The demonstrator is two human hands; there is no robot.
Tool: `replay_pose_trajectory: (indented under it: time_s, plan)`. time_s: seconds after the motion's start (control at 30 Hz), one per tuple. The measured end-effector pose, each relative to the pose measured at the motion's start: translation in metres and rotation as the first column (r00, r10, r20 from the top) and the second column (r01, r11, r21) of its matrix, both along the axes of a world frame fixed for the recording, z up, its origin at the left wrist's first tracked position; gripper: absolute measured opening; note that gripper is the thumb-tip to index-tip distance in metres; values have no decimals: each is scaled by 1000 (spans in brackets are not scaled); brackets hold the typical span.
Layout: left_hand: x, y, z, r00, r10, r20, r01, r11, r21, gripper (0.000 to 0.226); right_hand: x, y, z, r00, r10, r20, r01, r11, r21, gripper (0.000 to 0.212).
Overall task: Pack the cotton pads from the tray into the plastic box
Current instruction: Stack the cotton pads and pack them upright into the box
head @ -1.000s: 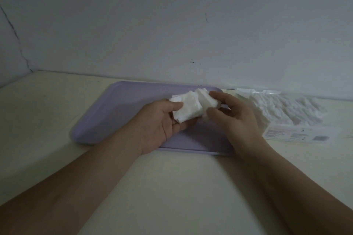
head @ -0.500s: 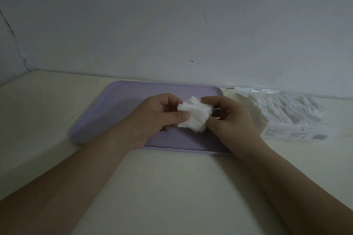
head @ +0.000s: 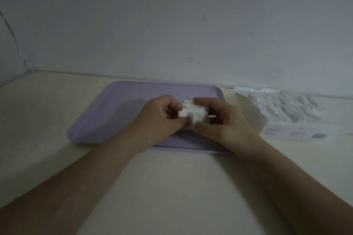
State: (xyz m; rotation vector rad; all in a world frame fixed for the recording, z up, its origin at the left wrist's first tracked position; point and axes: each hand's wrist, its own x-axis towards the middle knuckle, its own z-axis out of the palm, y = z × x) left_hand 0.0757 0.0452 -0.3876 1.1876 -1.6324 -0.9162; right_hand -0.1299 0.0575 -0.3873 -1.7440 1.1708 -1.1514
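Observation:
A small stack of white cotton pads (head: 194, 113) is pinched between both hands just above the lilac tray (head: 118, 112). My left hand (head: 160, 120) grips the stack's left side with thumb and fingers. From the right, my right hand (head: 225, 124) closes on the other side, thumb below and fingers on top. The clear plastic box (head: 298, 131) stands to the right of the tray, heaped with white cotton pads (head: 282, 108). No loose pads show on the bare part of the tray; my hands hide its right part.
The tray and box sit on a pale tabletop (head: 172, 187) against a grey wall (head: 172, 25). The box's open lid (head: 256, 89) lies behind it by the wall. A printed label covers the box's front side.
The fanned-out pads held up in my left palm have been squeezed into a tighter stack between both hands, lower and closer over the tray.

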Motion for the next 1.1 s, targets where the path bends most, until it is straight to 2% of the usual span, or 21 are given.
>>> replay_pose_trajectory:
  time_s: [0.13,0.23,0.3,0.37,0.43,0.5,0.6,0.73,0.8,0.87,0.93,0.97,1.03,1.1]
  plan:
    - [0,-2,-2,999,-43,29,43,999,-6,44,4,1,-2,991,-91,-100,79,990,-117,51]
    - [0,-3,-1,991,-59,120,60,998,-4,55,4,2,-2,983,-109,-146,84,982,-169,55]
    - [-1,-2,1,981,-99,168,100,995,2,48,3,2,0,982,-96,-163,68,983,-172,60]
    - [-2,-3,0,982,-114,153,111,993,30,42,3,2,2,991,-47,-129,33,993,-111,62]
    - [-2,-3,0,988,-114,106,106,991,75,41,7,1,2,999,-33,-2,33,999,17,60]
    - [-3,-5,1,990,-123,74,116,989,93,39,15,-1,3,992,-97,86,88,991,104,47]
    - [-7,-5,1,987,-136,83,129,988,79,34,24,-4,2,975,-195,102,184,977,109,37]
    - [-11,-4,3,985,-139,106,133,989,63,40,27,-3,1,979,-203,-1,203,979,27,37]
    - [-5,-10,4,979,13,203,-6,999,-35,45,25,-4,0,979,-202,-38,202,979,0,31]
    - [3,-17,2,879,144,455,-40,972,-230,52,22,-3,3,985,-155,-82,158,987,33,32]
    - [7,-20,-1,760,124,638,28,974,-224,52,16,0,7,993,-65,-103,76,992,100,58]
    - [8,-19,-3,716,88,692,57,981,-184,47,13,2,9,992,-23,-124,36,994,102,72]
    - [7,-19,-6,670,57,740,124,975,-186,36,10,6,9,973,17,-231,-17,1000,1,85]
    - [7,-17,-3,682,82,727,115,970,-216,31,9,5,4,946,-16,-323,-20,994,-107,81]
